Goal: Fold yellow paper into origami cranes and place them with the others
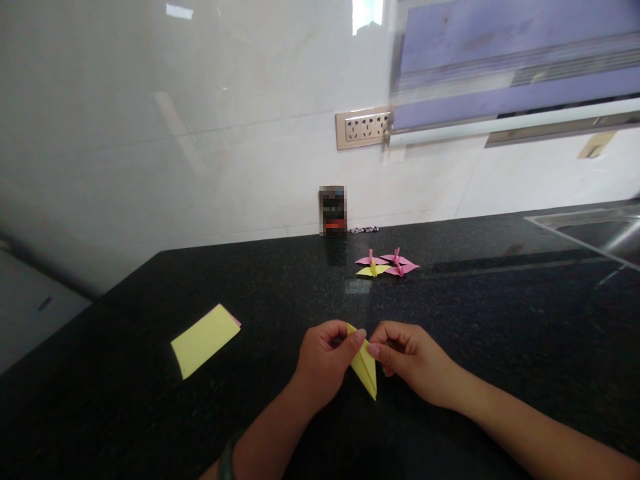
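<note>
Both hands pinch one folded yellow paper piece (367,371), a narrow pointed shape held just above the black counter (500,320). My left hand (325,360) grips its upper edge with thumb and forefinger. My right hand (410,357) pinches the same edge from the right, fingers curled. The paper's lower tip points down toward me.
A stack of yellow and pink paper sheets (205,340) lies to the left. Three finished paper cranes, two pink (397,261) and one yellow (373,270), sit farther back. A small dark box (333,211) stands against the white wall, under a socket strip (363,127). A sink (600,230) is at far right.
</note>
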Demonstrator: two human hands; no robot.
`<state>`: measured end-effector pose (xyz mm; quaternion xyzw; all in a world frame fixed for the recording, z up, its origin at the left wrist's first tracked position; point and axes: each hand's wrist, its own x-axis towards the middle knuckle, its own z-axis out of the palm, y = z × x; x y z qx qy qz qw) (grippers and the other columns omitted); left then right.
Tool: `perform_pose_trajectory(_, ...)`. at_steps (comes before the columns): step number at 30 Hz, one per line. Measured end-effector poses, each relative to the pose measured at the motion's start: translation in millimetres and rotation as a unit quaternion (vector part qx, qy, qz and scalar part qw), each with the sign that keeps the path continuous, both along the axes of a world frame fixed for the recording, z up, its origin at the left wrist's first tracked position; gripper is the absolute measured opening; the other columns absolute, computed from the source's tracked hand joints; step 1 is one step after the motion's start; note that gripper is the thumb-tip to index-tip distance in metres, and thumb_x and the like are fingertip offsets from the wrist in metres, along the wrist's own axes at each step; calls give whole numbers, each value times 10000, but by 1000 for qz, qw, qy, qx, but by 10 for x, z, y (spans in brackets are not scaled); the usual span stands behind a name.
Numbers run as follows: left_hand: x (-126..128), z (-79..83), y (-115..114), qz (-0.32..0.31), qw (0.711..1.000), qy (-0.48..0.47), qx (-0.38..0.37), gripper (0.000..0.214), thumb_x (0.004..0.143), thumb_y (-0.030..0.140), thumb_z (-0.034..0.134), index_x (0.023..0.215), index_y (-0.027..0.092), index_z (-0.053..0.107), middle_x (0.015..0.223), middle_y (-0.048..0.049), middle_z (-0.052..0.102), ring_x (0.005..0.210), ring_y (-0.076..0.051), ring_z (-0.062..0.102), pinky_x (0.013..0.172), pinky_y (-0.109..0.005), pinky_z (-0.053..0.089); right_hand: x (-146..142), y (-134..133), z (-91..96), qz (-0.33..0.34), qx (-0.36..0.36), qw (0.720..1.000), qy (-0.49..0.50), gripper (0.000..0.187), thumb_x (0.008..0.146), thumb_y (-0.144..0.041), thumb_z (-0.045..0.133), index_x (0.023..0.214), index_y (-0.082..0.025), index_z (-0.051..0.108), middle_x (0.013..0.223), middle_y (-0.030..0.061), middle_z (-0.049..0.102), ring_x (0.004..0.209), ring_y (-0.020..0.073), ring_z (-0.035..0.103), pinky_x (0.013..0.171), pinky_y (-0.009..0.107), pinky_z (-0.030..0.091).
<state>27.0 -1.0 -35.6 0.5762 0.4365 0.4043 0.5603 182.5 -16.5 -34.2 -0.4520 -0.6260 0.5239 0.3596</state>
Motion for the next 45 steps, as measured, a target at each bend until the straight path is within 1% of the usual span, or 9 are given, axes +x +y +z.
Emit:
perform_pose_trajectory(9,0,16,9,31,999,-3,9,195,686,326,576,654,134,587,555,8,534,500,-92,463,483,-204,375,8,2,1,4,7,1000,-27,167,788,-279,477,685,-149,501,553,-37,450,481,75,425,447,185,339)
perform_pose_trajectory(14,1,61,-7,39,999,7,1,251,708,356,544,603,129,574,510,20,491,470,-79,425,449,-192,332,13,-25,4,-4,58,995,-77,154,786,-259,483,680,-153,521,595,-22,479,532,85,450,480,189,352)
perform_pose_trajectory(17,8,80,-7,44,999,-4,-9,315,734,382,499,564,124,560,480,27,459,450,-72,403,447,-191,321,4,-32,20,-7,67,994,-85,151,780,-247,488,669,-153,526,587,-23,475,534,85,445,480,188,350)
perform_pose_trajectory(21,15,80,17,33,997,-55,-45,386,775,431,399,640,120,584,513,6,497,477,-94,455,494,-216,374,-10,-19,21,-15,31,998,-53,162,774,-265,488,663,-150,518,567,-26,465,506,83,430,458,189,343)
perform_pose_trajectory(23,12,72,27,29,997,-58,-50,329,746,420,459,713,124,599,569,-7,542,519,-108,493,523,-227,394,-11,-9,11,-21,16,999,-40,171,772,-281,487,663,-152,515,563,-26,466,492,81,425,450,190,341)
perform_pose_trajectory(26,8,51,30,28,999,-38,-27,212,663,345,592,685,135,608,601,-6,572,546,-110,507,538,-222,397,-8,6,-8,-24,11,999,-39,184,764,-308,496,663,-156,519,563,-24,470,491,84,431,451,193,346)
perform_pose_trajectory(33,45,10,-21,36,999,-16,-19,186,655,311,602,600,133,616,520,11,546,485,-88,464,482,-201,362,-22,4,-10,-21,15,999,-32,223,789,-339,462,695,-151,534,581,-15,484,517,89,443,459,193,356)
perform_pose_trajectory(38,60,7,-32,71,997,-1,7,178,656,309,600,614,138,621,543,1,560,496,-99,478,480,-207,378,-43,-4,12,-31,8,999,-11,201,770,-328,491,678,-153,528,564,-27,475,493,80,434,449,187,353)
perform_pose_trajectory(45,47,43,-36,125,991,14,41,165,648,307,604,614,148,628,550,-3,570,503,-111,494,482,-213,395,-47,22,12,-31,-74,996,35,190,710,-328,554,701,-139,537,548,-38,501,412,51,435,404,170,358)
